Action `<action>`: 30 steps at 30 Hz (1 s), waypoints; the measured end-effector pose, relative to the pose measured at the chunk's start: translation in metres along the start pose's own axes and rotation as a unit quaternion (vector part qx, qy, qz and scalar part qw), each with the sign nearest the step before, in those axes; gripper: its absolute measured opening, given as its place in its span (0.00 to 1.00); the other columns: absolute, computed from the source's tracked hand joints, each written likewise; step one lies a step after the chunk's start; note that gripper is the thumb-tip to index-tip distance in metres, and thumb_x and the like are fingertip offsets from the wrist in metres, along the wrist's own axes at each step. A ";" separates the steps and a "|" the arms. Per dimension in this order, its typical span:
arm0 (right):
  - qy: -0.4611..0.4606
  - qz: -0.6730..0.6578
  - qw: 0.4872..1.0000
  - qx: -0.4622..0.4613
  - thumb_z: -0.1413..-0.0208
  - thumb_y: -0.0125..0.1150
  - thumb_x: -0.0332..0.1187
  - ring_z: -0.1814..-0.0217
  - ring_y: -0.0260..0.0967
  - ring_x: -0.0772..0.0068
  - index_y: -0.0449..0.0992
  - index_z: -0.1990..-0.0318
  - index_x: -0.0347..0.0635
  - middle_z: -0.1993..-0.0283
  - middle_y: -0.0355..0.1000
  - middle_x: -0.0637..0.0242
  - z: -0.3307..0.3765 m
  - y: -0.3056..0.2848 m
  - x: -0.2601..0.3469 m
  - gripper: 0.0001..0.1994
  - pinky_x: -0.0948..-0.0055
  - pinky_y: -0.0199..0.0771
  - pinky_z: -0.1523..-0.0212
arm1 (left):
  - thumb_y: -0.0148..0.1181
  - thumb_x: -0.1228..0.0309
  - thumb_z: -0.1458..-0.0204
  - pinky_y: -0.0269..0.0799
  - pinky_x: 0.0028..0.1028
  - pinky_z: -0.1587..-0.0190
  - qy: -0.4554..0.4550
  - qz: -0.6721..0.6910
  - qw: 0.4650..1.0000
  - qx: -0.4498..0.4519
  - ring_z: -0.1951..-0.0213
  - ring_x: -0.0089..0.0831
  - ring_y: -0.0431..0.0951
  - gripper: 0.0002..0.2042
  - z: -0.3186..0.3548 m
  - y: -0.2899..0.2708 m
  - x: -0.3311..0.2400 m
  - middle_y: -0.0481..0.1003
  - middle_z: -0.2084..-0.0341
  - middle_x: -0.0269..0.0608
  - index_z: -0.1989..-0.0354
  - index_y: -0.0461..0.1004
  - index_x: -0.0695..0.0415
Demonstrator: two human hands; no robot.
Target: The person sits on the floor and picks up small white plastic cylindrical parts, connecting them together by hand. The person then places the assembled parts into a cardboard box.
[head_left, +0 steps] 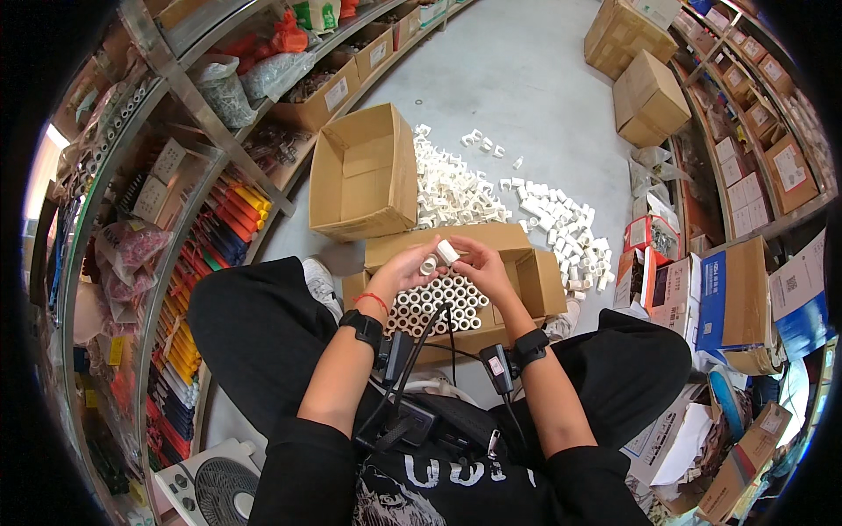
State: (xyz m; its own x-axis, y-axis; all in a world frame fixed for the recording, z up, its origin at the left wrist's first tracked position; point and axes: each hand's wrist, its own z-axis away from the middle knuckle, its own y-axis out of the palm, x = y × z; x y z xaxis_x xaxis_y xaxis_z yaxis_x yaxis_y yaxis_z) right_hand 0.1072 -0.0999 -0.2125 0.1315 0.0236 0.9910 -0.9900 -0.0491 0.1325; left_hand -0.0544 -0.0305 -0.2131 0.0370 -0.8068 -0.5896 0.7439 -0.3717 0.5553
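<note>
Over an open cardboard box (542, 282), my two hands are close together. My left hand (405, 268) is closed round a white plastic pipe fitting (428, 265) whose open end faces up. Between the fingers of my right hand (484, 265) is another white pipe fitting (447, 252), tilted and almost touching the first. Below them, rows of white pipe fittings (438, 302) stand on end in the box, their round openings upward. My hands and some cables hide part of these rows.
Loose white fittings lie in two heaps (452, 184) (561, 219) on the grey floor beyond the box. An open carton (364, 171) stands at the left. Laden shelves (197, 131) line both sides. Near my left knee is a fan (226, 486); cartons (671, 298) crowd the right.
</note>
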 end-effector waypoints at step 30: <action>0.203 0.075 0.973 -0.078 0.44 0.39 0.48 0.88 0.57 0.84 0.68 0.81 0.37 0.87 0.62 0.70 0.006 -0.015 -0.019 0.24 0.84 0.52 0.87 | 0.55 0.70 0.54 0.66 0.18 0.68 0.026 -0.153 0.987 -0.031 0.74 0.17 0.69 0.09 0.014 0.014 -0.005 0.70 0.76 0.31 0.64 0.70 0.58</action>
State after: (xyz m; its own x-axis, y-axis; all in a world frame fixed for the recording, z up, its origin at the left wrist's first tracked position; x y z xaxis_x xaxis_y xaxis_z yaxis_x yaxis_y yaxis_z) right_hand 0.1201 -0.1055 -0.2337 -0.0159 0.4223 0.9063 -0.9965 0.0680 -0.0492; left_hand -0.0532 -0.0378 -0.1943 -0.1624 -0.6359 -0.7545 0.7647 -0.5643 0.3110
